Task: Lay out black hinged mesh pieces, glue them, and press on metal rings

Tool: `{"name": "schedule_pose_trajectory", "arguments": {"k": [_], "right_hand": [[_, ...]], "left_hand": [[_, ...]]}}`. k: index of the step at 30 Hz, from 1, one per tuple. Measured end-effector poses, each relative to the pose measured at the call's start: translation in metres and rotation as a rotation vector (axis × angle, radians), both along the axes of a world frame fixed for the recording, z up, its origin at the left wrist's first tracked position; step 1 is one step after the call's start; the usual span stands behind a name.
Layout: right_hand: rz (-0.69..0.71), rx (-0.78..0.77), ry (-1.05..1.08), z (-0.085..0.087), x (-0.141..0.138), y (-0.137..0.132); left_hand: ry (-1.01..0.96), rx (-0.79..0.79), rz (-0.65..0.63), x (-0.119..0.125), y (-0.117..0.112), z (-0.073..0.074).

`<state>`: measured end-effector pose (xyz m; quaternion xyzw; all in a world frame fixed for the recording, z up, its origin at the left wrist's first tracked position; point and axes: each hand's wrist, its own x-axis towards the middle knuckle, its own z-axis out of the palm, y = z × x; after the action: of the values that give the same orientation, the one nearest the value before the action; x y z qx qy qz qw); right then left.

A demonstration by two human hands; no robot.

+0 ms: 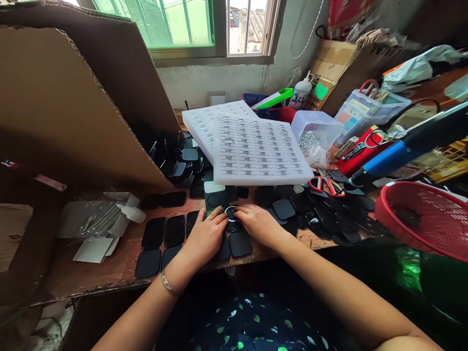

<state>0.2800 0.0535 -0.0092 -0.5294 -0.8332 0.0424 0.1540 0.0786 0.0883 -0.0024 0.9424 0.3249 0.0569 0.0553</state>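
Observation:
My left hand (205,236) and my right hand (259,223) meet over a small round metal ring (230,213) seated on a black square piece at the front of the wooden bench (109,265). The fingertips of both hands press on the ring's rim, curled together. Several black rounded-square pads (174,230) lie in rows left of my hands, and one more pad (240,243) sits just under them. A white foam tray (259,152) holding several metal rings stands right behind my hands.
A big cardboard sheet (73,97) leans at the left. A heap of black parts (329,214), red-handled scissors (326,185), a red basket (424,219), a clear tub of metal bits (316,134) and a glue bottle (300,93) crowd the right.

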Motion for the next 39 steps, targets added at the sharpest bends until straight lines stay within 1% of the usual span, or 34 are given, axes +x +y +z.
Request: {"name": "schedule_pose_trajectory", "arguments": {"k": [3, 5, 7, 9, 10, 11, 13, 15, 18, 21, 24, 26, 28, 30, 31, 33, 34, 35, 36, 37, 39], "right_hand": [[0.015, 0.061, -0.005, 0.000, 0.001, -0.002], [0.011, 0.096, 0.056, 0.006, 0.006, -0.001], [-0.061, 0.159, 0.162, 0.019, 0.015, 0.007], [-0.215, 0.225, 0.227, 0.039, 0.025, 0.022], [-0.293, 0.230, 0.208, 0.049, 0.030, 0.031], [-0.354, 0.200, 0.153, 0.060, 0.034, 0.041], [-0.428, 0.100, 0.014, 0.077, 0.039, 0.060], [-0.432, 0.029, -0.114, 0.089, 0.040, 0.072], [-0.359, 0.017, -0.228, 0.094, 0.038, 0.077], [-0.338, 0.016, -0.248, 0.087, 0.038, 0.074], [-0.311, -0.011, -0.152, 0.079, 0.045, 0.074], [-0.279, 0.011, 0.000, 0.076, 0.051, 0.074], [-0.275, 0.121, 0.206, 0.074, 0.052, 0.069], [-0.242, 0.247, 0.386, 0.069, 0.043, 0.056], [-0.199, 0.280, 0.438, 0.064, 0.033, 0.048], [-0.050, 0.241, 0.438, 0.046, 0.009, 0.030], [0.001, 0.207, 0.401, 0.035, -0.004, 0.023], [0.037, 0.164, 0.337, 0.024, -0.016, 0.017], [0.053, 0.135, 0.272, 0.013, -0.027, 0.013], [0.060, 0.116, 0.211, 0.004, -0.036, 0.011], [0.055, 0.113, 0.114, -0.008, -0.047, 0.012]], "left_hand": [[0.013, -0.013, -0.012, 0.001, 0.001, 0.004], [0.001, -0.011, -0.031, 0.002, 0.003, 0.011], [-0.052, 0.029, -0.026, 0.006, 0.010, 0.021], [-0.122, 0.113, 0.008, 0.014, 0.020, 0.034], [-0.145, 0.161, 0.024, 0.019, 0.025, 0.040], [-0.152, 0.202, 0.036, 0.025, 0.031, 0.045], [-0.120, 0.243, 0.055, 0.035, 0.039, 0.051], [-0.065, 0.238, 0.069, 0.043, 0.044, 0.051], [-0.026, 0.216, 0.075, 0.045, 0.044, 0.045], [-0.039, 0.200, 0.073, 0.042, 0.043, 0.041], [-0.044, 0.169, 0.051, 0.039, 0.044, 0.039], [-0.049, 0.141, 0.028, 0.036, 0.046, 0.040], [-0.073, 0.100, 0.001, 0.029, 0.049, 0.041], [-0.141, 0.068, 0.013, 0.017, 0.051, 0.041], [-0.196, 0.064, 0.055, 0.008, 0.050, 0.039], [-0.308, 0.078, 0.197, -0.013, 0.046, 0.032], [-0.342, 0.081, 0.271, -0.024, 0.041, 0.026], [-0.346, 0.076, 0.316, -0.034, 0.035, 0.020], [-0.323, 0.060, 0.325, -0.043, 0.028, 0.014], [-0.282, 0.035, 0.305, -0.050, 0.020, 0.008], [-0.196, -0.008, 0.250, -0.059, 0.005, -0.001]]}}
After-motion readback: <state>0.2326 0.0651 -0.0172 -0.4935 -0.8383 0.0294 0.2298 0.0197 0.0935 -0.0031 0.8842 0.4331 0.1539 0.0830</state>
